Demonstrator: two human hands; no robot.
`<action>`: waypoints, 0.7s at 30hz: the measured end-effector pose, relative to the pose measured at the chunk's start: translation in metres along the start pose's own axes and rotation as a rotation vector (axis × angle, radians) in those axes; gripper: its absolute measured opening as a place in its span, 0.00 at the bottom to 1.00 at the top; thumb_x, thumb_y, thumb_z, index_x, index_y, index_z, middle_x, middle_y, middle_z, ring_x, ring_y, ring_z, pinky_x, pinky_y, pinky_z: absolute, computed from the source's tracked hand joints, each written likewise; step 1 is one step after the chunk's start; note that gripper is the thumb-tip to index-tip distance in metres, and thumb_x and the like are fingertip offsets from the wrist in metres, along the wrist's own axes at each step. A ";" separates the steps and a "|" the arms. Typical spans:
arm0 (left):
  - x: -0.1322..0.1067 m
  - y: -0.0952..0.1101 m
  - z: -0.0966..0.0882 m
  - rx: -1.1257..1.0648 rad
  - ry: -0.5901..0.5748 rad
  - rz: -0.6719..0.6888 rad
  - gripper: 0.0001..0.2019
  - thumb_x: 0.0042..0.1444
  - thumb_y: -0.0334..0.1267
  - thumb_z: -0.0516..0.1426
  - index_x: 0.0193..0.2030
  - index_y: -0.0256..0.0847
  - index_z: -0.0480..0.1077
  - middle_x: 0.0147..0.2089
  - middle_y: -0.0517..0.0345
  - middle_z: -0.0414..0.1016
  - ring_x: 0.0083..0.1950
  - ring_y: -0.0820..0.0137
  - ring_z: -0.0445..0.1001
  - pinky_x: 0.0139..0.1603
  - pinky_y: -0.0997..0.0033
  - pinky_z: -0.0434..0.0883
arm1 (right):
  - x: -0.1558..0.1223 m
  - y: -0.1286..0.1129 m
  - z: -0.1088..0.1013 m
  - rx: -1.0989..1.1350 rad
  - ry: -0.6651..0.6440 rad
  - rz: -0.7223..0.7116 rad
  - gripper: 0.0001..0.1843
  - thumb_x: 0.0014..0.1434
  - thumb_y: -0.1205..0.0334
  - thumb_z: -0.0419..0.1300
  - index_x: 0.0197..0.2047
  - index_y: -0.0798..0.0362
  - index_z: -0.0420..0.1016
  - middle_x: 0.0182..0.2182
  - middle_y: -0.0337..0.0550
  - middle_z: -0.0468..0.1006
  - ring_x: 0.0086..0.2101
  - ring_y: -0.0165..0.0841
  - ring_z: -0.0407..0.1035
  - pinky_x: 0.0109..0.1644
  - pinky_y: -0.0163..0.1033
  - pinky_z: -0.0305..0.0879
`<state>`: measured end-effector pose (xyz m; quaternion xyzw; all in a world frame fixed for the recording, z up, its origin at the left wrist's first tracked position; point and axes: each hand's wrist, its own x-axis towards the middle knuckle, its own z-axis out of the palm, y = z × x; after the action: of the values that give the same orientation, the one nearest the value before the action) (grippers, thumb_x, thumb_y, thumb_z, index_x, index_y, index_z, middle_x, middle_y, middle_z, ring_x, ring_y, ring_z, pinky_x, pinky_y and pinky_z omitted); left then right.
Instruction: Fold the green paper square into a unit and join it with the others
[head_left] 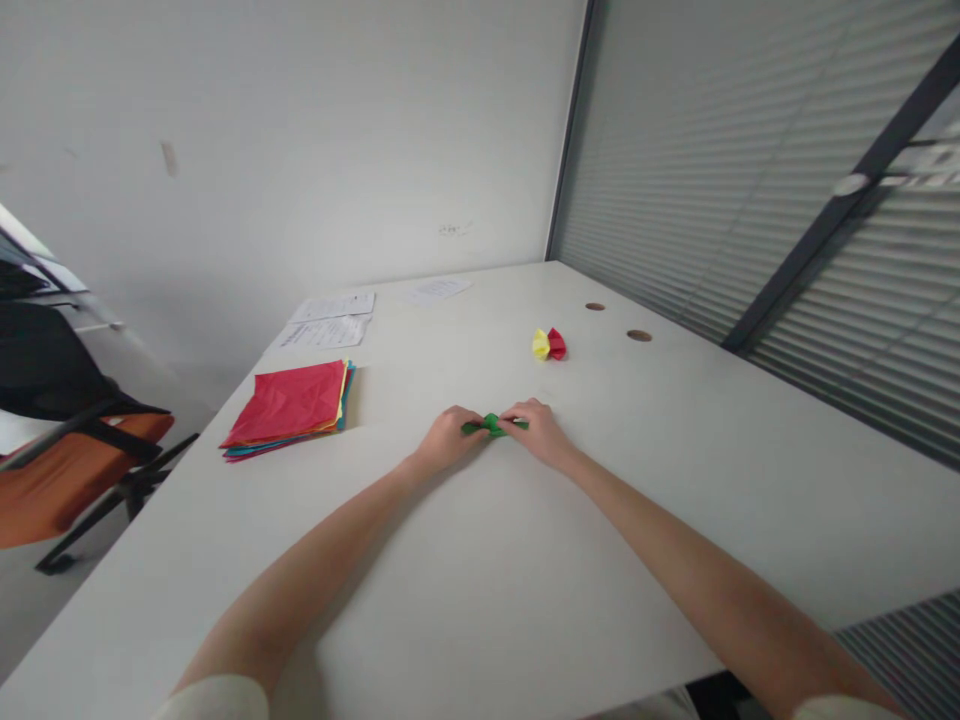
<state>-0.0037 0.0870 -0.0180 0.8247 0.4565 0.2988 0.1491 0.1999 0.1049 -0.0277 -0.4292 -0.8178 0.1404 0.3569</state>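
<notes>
A small piece of folded green paper (493,425) is stretched between my two hands, low over the middle of the white table (450,560). My left hand (452,437) pinches its left end, and my right hand (541,430) pinches its right end. Parts of the paper are hidden under my fingers. Beyond my right hand lie a yellow folded paper piece (541,345) and a red folded paper piece (556,344), side by side and touching. Off to the left of my left hand rests a stack of coloured paper sheets (292,400), red on top, with yellow, orange and blue edges showing.
Printed sheets (330,330) lie at the table's far left, with another white sheet (439,290) near the wall. Two round holes (639,336) pierce the tabletop at the right. An orange and black chair (82,450) stands left of the table. Blinds (697,180) line the right side.
</notes>
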 end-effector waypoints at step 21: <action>0.000 -0.011 -0.015 0.113 -0.091 0.244 0.12 0.61 0.42 0.54 0.40 0.41 0.77 0.35 0.51 0.78 0.37 0.69 0.74 0.43 0.71 0.68 | -0.003 -0.001 -0.014 -0.035 -0.120 -0.254 0.09 0.63 0.59 0.57 0.39 0.50 0.79 0.36 0.44 0.79 0.41 0.38 0.65 0.48 0.45 0.59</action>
<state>-0.0202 0.0927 -0.0121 0.8940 0.3615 0.2506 0.0855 0.2102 0.1005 -0.0192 -0.3193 -0.8877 0.1053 0.3147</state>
